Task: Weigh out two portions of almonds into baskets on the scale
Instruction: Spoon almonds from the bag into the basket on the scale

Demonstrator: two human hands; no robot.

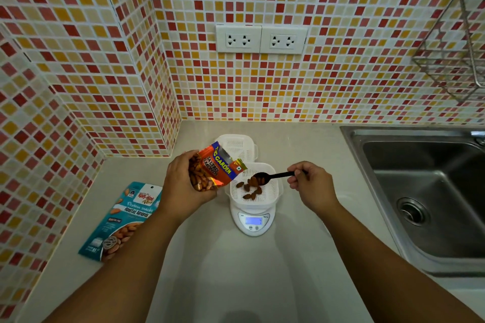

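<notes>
My only view is a wide-angle head camera, looking forward and steeply down at the bench (pixel 262 270) from close above, facing a tiled wall corner (pixel 168 102) beyond both hands' fingers (pixel 294 178).

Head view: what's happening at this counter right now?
A person is spooning almonds onto a scale. The left hand grips an open orange almond bag; the right hand pinches a black spoon holding almonds over the white basket on the scale. A few almonds lie in it. A second basket waits behind.
</notes>
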